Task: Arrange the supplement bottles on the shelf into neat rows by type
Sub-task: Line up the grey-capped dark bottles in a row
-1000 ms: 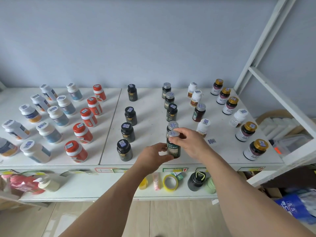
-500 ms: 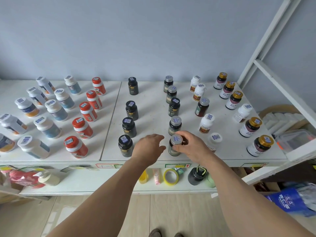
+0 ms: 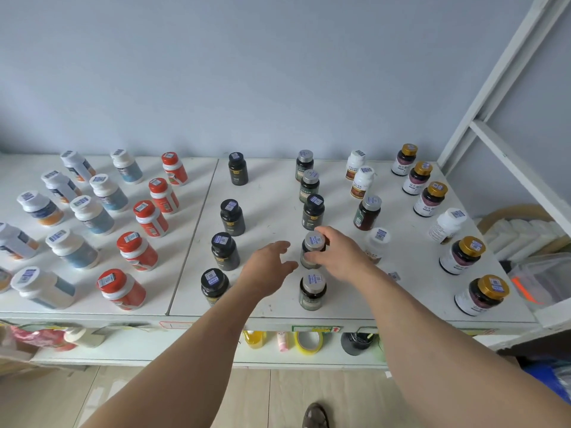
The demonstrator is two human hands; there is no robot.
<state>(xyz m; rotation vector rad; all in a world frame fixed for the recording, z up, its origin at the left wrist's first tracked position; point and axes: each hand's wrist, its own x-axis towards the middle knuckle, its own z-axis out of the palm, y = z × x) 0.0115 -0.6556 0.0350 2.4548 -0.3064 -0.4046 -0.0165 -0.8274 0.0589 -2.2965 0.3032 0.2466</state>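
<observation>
we take this for a small stockroom or shop storage corner. a white shelf (image 3: 278,211) against a plain blue-grey wall (image 3: 247,72) carries many supplement bottles (image 3: 238,168), each with a barcode sticker on its cap. a lower shelf (image 3: 185,350) holds a roll of yellow tape (image 3: 308,341) and other odds and ends, and a white metal rack frame (image 3: 509,168) stands to the right.

A yellow tape roll (image 3: 308,341) lies beside a pink tube (image 3: 281,341).

Two bare forearms, no sleeves in view, left hand (image 3: 268,267) and right hand (image 3: 341,253) without rings, dark brown shoe (image 3: 315,417)
</observation>
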